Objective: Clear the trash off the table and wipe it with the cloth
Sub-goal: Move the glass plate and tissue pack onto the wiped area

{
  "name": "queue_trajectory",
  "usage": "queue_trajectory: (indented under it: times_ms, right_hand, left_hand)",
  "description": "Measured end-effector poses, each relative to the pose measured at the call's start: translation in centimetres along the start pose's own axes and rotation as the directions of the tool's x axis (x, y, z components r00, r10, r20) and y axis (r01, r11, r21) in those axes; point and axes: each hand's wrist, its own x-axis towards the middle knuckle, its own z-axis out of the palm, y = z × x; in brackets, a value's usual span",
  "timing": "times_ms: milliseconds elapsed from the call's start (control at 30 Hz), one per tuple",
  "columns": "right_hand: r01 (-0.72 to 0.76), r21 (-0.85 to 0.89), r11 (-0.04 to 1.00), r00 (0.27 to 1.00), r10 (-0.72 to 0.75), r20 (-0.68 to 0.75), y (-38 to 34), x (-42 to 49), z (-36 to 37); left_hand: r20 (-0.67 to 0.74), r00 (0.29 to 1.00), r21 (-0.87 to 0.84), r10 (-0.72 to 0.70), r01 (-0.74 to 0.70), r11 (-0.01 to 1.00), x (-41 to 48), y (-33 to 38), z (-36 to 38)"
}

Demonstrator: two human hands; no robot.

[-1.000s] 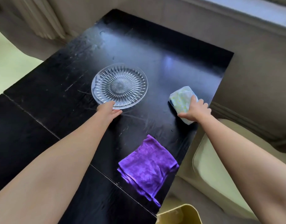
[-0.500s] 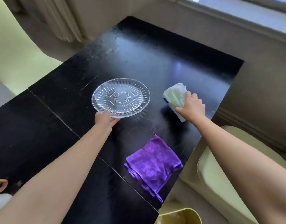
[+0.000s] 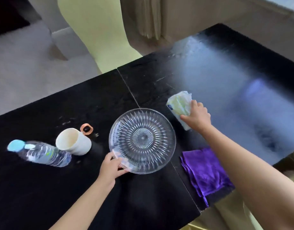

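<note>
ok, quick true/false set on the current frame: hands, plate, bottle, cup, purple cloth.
1. The left hand grips the rim of the glass plate. True.
2. The water bottle stands upright. False: it lies on its side on the black table.
3. The right hand holds the purple cloth. False: it holds a pale crumpled wrapper; the cloth lies untouched near the table's edge.
4. The paper cup lies tipped over, between bottle and plate. True.
5. The plate holds food. False: it looks empty.
</note>
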Motion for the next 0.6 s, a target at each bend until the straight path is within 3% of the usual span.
queue_trajectory:
  times_ms: [100, 267, 433, 600]
  right_hand:
    - [0.024, -0.022, 0.999, 1.000, -0.024, 0.011, -1.6, 0.0, 1.2]
    - [0.249, -0.144, 0.958, 0.967, -0.237, 0.097, -6.9, -0.7, 4.9]
    - [0.464, -0.245, 0.852, 0.885, -0.431, 0.176, -10.9, -0.6, 8.4]
    - [0.607, -0.325, 0.725, 0.794, -0.536, 0.286, -12.7, 0.7, 10.3]
  left_hand:
    - [0.003, 0.999, -0.027, -0.053, 0.053, 0.998, -0.9, -1.5, -1.5]
    - [-0.078, 0.989, -0.060, -0.128, 0.124, 0.991, -2.0, -4.4, -7.7]
    - [-0.127, 0.978, -0.075, -0.166, 0.157, 0.985, -2.6, -6.3, -11.6]
    - [-0.134, 0.971, -0.089, -0.200, 0.189, 0.978, -2.7, -7.1, -12.7]
